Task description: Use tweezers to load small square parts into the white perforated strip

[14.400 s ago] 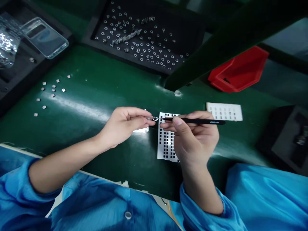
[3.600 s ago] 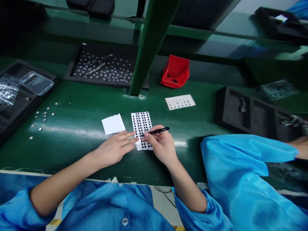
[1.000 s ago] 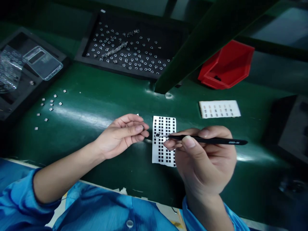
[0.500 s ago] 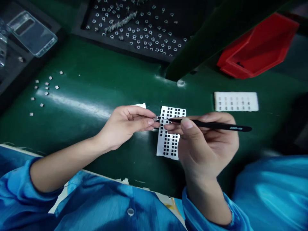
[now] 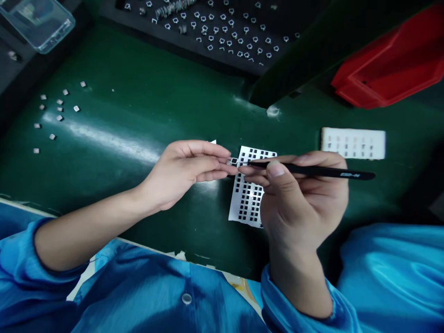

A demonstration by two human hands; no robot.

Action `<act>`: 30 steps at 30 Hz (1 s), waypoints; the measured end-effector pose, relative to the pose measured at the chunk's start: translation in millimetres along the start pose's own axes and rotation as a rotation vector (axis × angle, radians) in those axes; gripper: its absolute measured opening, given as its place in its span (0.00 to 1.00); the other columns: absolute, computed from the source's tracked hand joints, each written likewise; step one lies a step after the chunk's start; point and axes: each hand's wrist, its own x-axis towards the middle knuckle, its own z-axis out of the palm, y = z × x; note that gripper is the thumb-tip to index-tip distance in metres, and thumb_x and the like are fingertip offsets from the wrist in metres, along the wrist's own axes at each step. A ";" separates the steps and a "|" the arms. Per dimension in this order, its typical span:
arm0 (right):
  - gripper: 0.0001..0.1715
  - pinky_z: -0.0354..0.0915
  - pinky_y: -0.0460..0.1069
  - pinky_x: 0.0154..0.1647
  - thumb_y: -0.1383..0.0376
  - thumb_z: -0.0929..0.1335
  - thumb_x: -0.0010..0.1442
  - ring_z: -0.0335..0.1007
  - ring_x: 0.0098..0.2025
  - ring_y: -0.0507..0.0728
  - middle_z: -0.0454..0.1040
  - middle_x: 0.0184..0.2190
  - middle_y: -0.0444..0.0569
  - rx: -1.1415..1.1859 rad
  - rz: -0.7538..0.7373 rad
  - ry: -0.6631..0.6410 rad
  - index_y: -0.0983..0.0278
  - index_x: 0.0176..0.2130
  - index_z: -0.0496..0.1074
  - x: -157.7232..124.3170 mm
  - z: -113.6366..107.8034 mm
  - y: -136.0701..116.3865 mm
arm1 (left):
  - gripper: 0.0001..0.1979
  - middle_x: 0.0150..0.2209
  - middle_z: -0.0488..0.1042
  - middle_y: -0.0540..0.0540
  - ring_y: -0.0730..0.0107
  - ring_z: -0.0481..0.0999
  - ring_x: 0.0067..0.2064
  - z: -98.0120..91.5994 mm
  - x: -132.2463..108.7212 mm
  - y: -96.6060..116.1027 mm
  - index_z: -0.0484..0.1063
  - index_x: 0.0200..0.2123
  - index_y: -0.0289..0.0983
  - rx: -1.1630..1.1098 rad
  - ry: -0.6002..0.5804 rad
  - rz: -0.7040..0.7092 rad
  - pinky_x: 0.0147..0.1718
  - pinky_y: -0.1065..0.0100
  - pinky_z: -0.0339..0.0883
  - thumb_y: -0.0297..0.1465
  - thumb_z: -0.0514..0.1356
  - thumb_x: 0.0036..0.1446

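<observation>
My left hand (image 5: 183, 171) is closed at the fingertips around a small square piece (image 5: 233, 161), pale-rimmed with a dark middle. Its thumb lies back a little from the piece, which rests at the finger ends. A pair of black tweezers (image 5: 322, 171) is gripped in my right hand (image 5: 301, 199), with the tips pointing left and meeting the piece's right side; whether they pinch it is too small to tell. Beneath both hands lies a white sheet (image 5: 234, 210) with rows of small black squares, partly covered by my right hand.
Several small metal cubes (image 5: 60, 109) lie scattered at left on the green table (image 5: 138, 101). A black tray (image 5: 194, 55) of small square frames stands at the back. A dark post (image 5: 277, 83), a red bin (image 5: 388, 69) and a white block (image 5: 374, 144) are to the right.
The whole view has shifted slightly. My left thumb has drawn back from the small piece, so more of it shows at the fingertips. The tweezers stay against it.
</observation>
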 end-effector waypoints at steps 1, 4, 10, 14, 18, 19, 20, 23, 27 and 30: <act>0.18 0.86 0.51 0.35 0.63 0.82 0.65 0.90 0.37 0.59 0.87 0.37 0.40 0.004 0.000 0.001 0.55 0.43 0.73 -0.2 -0.1 0.1 | 0.06 0.38 0.87 0.44 0.61 0.91 0.44 0.1 -0.1 -0.1 0.85 0.37 0.33 0.001 0.002 0.001 0.53 0.62 0.84 0.20 0.68 0.63; 0.17 0.86 0.51 0.36 0.64 0.82 0.66 0.90 0.37 0.58 0.87 0.37 0.40 -0.007 0.005 0.015 0.55 0.43 0.72 -0.9 -0.5 0.4 | 0.05 0.38 0.87 0.43 0.61 0.91 0.44 0.6 -0.6 0.2 0.85 0.37 0.33 0.003 0.011 0.004 0.52 0.63 0.84 0.20 0.68 0.64; 0.19 0.84 0.49 0.34 0.62 0.82 0.65 0.90 0.36 0.57 0.88 0.37 0.39 -0.028 0.004 0.024 0.55 0.43 0.71 -0.3 -1.3 2.4 | 0.05 0.37 0.87 0.43 0.61 0.91 0.44 0.9 -1.2 2.1 0.85 0.37 0.33 0.005 0.010 0.003 0.51 0.64 0.85 0.21 0.68 0.63; 0.18 0.86 0.50 0.35 0.62 0.82 0.65 0.91 0.38 0.59 0.88 0.38 0.39 -0.033 0.010 0.015 0.55 0.43 0.72 0.1 -1.8 3.5 | 0.04 0.38 0.87 0.42 0.60 0.91 0.44 0.5 -1.1 1.9 0.86 0.37 0.32 0.001 0.012 0.000 0.52 0.62 0.85 0.21 0.69 0.63; 0.16 0.86 0.50 0.37 0.64 0.81 0.66 0.91 0.39 0.59 0.88 0.38 0.40 -0.016 0.022 0.003 0.54 0.44 0.73 -0.4 -2.4 3.8 | 0.05 0.38 0.87 0.43 0.60 0.91 0.44 0.8 -1.1 1.8 0.86 0.37 0.32 0.000 0.011 0.002 0.53 0.62 0.85 0.21 0.69 0.63; 0.16 0.86 0.49 0.37 0.64 0.81 0.66 0.91 0.39 0.59 0.88 0.38 0.40 -0.009 0.027 0.000 0.55 0.44 0.73 -0.6 -2.6 3.9 | 0.05 0.38 0.87 0.43 0.61 0.91 0.43 1.0 -1.1 1.9 0.86 0.37 0.32 0.000 0.012 0.004 0.52 0.62 0.85 0.21 0.68 0.63; 0.16 0.86 0.49 0.38 0.65 0.81 0.66 0.91 0.40 0.58 0.88 0.38 0.40 -0.003 0.033 -0.003 0.55 0.45 0.73 -0.8 -2.9 4.0 | 0.05 0.38 0.87 0.43 0.61 0.91 0.43 1.2 -1.2 2.1 0.86 0.36 0.32 0.000 0.013 0.006 0.51 0.63 0.85 0.20 0.68 0.63; 0.15 0.86 0.49 0.39 0.66 0.80 0.67 0.91 0.40 0.59 0.88 0.38 0.41 0.011 0.041 -0.015 0.55 0.45 0.73 -1.1 -3.4 4.2 | 0.06 0.37 0.87 0.44 0.63 0.91 0.42 1.4 -1.4 2.7 0.86 0.36 0.32 0.000 0.016 0.010 0.49 0.64 0.85 0.19 0.67 0.63; 0.14 0.87 0.50 0.38 0.67 0.79 0.67 0.91 0.39 0.59 0.88 0.38 0.40 0.014 0.043 -0.021 0.55 0.45 0.73 -1.5 -3.0 4.0 | 0.06 0.38 0.87 0.43 0.61 0.91 0.43 0.8 -1.8 3.0 0.86 0.37 0.33 0.015 0.008 0.012 0.50 0.63 0.85 0.21 0.68 0.63; 0.14 0.88 0.51 0.39 0.67 0.79 0.68 0.91 0.39 0.59 0.89 0.38 0.40 0.019 0.044 -0.029 0.55 0.45 0.73 -1.7 -2.7 3.7 | 0.06 0.37 0.87 0.43 0.61 0.91 0.43 0.9 -2.0 3.2 0.86 0.37 0.33 0.012 0.005 0.017 0.50 0.62 0.85 0.21 0.68 0.63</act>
